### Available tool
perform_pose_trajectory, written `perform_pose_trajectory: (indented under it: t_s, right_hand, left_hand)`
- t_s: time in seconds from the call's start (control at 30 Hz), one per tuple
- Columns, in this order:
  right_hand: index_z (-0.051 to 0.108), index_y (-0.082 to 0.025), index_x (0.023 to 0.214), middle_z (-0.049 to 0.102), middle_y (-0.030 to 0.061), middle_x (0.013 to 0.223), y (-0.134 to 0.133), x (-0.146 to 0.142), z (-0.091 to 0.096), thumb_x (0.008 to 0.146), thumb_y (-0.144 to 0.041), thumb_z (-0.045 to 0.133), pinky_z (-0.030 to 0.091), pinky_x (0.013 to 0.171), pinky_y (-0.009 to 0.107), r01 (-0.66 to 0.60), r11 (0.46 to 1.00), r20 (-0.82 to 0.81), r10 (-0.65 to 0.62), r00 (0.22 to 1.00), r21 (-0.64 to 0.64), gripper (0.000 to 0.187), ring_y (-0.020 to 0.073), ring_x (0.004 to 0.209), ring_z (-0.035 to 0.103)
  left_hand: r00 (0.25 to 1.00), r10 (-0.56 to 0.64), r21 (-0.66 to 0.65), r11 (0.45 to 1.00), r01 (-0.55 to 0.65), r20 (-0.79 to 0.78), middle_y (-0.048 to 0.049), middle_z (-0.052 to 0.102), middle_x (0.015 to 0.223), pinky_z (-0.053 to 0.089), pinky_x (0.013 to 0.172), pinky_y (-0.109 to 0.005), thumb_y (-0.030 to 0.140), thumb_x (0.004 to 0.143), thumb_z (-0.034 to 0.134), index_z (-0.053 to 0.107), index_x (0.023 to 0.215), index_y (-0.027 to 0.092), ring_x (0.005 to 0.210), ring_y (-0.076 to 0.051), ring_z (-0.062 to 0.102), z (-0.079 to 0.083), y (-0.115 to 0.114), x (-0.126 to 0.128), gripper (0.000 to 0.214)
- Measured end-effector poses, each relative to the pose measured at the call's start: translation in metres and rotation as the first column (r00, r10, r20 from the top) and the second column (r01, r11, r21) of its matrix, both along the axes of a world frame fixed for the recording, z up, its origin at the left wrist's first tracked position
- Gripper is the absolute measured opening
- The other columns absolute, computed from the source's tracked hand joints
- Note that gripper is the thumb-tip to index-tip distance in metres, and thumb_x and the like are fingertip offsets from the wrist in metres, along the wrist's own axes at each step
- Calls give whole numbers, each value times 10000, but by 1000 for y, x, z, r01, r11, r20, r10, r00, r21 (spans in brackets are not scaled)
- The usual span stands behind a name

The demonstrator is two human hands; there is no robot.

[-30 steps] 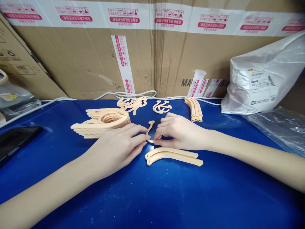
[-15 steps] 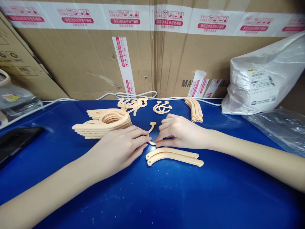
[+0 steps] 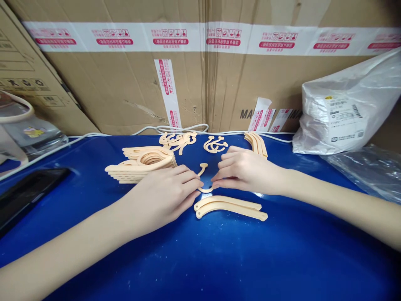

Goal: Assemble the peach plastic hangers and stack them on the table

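A small peach plastic hook piece (image 3: 203,177) stands between my two hands on the blue table top (image 3: 219,259). My left hand (image 3: 163,198) pinches its lower left side with closed fingers. My right hand (image 3: 244,171) pinches its lower right side. Two long curved peach strips (image 3: 230,207) lie flat just in front of my hands. A stack of assembled peach hangers (image 3: 142,164) sits to the left behind my left hand.
Loose hook pieces (image 3: 177,140), a smaller hook cluster (image 3: 215,145) and a bundle of curved strips (image 3: 257,144) lie at the back by a white cable (image 3: 94,136). Cardboard boxes (image 3: 125,83) form the back wall. Plastic bags (image 3: 344,113) sit right, a black phone (image 3: 28,194) left.
The camera has tilted slightly, shifting everything a little lower and rightward in view. Both hands stay pinched on the hook piece, with only small finger movements.
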State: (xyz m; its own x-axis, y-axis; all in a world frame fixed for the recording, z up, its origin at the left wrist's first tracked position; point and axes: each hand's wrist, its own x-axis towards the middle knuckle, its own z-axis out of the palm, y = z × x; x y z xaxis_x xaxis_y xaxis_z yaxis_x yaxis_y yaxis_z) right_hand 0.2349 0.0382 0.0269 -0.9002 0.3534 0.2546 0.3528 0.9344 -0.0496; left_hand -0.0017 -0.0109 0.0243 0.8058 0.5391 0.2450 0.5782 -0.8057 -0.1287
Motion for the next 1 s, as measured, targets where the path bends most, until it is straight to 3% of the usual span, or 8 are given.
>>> perform_pose_trajectory:
  t_s: [0.17,0.23,0.3,0.37,0.5,0.77,1.0]
  right_hand:
    - [744,-180,911,679,13,724,-7,36,5,974,-351,504,342,710,321,118,991,57,-121,991,65,301,158,690,561]
    - [741,-191,907,691,14,743,-13,49,1,985,-377,473,348,734,331,172,983,63,-176,982,57,335,168,710,567]
    - [738,-184,922,711,23,784,-18,60,-5,996,-396,438,350,770,345,222,973,56,-225,973,60,374,176,759,597]
    - [732,-188,947,727,20,826,-21,67,-10,1000,-391,433,349,772,348,249,966,43,-252,967,68,366,175,778,611]
    - [721,-208,974,737,12,870,-24,77,-16,999,-358,446,347,789,346,290,956,-9,-290,957,39,314,169,811,634]
    - [717,-226,994,744,8,921,-20,84,-22,988,-352,462,359,835,342,335,942,-56,-336,940,-29,284,168,832,650]
    - [719,-220,1012,749,28,924,-20,84,-26,989,-344,451,386,824,341,340,940,-57,-340,939,-15,296,170,818,665]
  left_hand:
    - [998,66,-39,997,-66,19,-33,717,973,487,697,-313,352,970,366,692,1008,234,839,-202,654,34,25,-4,349]
    - [975,222,-24,975,-222,-4,-22,722,977,437,632,-297,443,916,420,701,985,272,791,-211,647,50,50,-10,336]
    - [914,389,-67,915,-397,-113,-19,731,973,404,613,-294,482,879,440,703,1001,295,788,-232,650,62,79,-17,345]
    - [872,446,-126,871,-475,-202,-37,732,944,409,635,-297,480,858,454,699,1017,276,792,-238,653,70,108,-22,356]
    - [780,535,-184,774,-606,-324,-70,725,913,415,640,-299,516,785,515,711,938,239,818,-255,655,70,149,-26,372]
    - [768,506,-243,749,-617,-392,-124,716,887,406,636,-306,566,724,515,710,865,153,777,-269,643,59,169,-24,478]
    - [766,476,-267,743,-613,-433,-124,701,823,404,633,-312,583,673,554,715,833,167,751,-272,632,50,178,-23,474]
